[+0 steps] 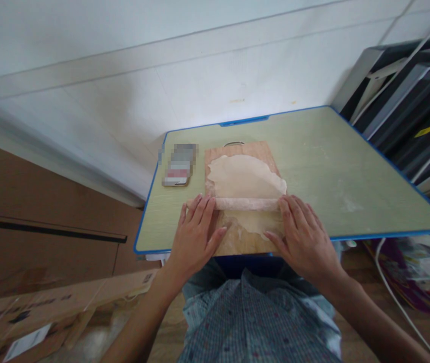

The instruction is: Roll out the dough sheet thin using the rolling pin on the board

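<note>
A pale rolling pin (247, 203) lies crosswise on a thin, wide sheet of dough (245, 176). The dough has an uneven edge and spreads over a wooden cutting board (245, 246), reaching past the board's right side. My left hand (197, 233) holds the pin's left end, its fingers laid over the top and the thumb apart near the board. At the right end, my right hand (303, 233) holds the pin in the same way. The fingers cover both tips of the pin. Part of the dough shows on the near side of the pin.
The board lies on a green table (351, 176) with a blue edge. A phone (179, 165), partly pixelated, lies left of the board. Behind is a white wall (200, 85). Dark flat items (408, 96) lean at the right; cardboard boxes (59, 302) stand lower left.
</note>
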{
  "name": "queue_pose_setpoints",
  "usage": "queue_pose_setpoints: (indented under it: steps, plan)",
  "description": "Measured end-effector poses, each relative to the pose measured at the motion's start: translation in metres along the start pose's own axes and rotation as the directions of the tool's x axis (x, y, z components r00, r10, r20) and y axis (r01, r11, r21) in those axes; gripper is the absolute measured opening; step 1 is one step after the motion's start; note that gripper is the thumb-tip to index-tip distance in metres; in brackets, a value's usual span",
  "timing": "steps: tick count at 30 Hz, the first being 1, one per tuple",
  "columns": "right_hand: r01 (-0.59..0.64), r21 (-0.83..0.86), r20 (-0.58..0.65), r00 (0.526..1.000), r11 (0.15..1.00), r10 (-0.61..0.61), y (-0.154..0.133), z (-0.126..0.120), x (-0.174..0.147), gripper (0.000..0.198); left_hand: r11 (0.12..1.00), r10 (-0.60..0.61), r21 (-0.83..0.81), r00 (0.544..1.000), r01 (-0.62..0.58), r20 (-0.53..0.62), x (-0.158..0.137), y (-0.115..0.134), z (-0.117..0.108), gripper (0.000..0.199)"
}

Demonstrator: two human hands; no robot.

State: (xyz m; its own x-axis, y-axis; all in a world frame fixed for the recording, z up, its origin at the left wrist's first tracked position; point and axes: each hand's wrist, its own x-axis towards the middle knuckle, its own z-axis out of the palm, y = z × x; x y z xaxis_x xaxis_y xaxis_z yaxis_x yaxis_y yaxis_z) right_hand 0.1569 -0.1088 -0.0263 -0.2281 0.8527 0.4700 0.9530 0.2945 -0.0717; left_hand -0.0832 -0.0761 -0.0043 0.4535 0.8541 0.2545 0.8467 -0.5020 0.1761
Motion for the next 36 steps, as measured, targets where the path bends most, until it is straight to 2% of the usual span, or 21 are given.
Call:
queue_pose_setpoints:
  steps: [13, 36]
  plan:
    - [0.008, 0.012, 0.018, 1.000, 1.000, -0.009, -0.008, -0.006, -0.015, 0.063, 1.000, -0.015, 0.023, 0.999, 0.014, 0.031, -0.010, 0.004, -0.001, 0.057]
    - [0.009, 0.062, 0.029, 1.000, 0.998, -0.011, -0.014, -0.013, -0.029, 0.059, 0.998, 0.001, 0.069, 1.000, 0.001, -0.022, -0.038, 0.011, 0.000, 0.058]
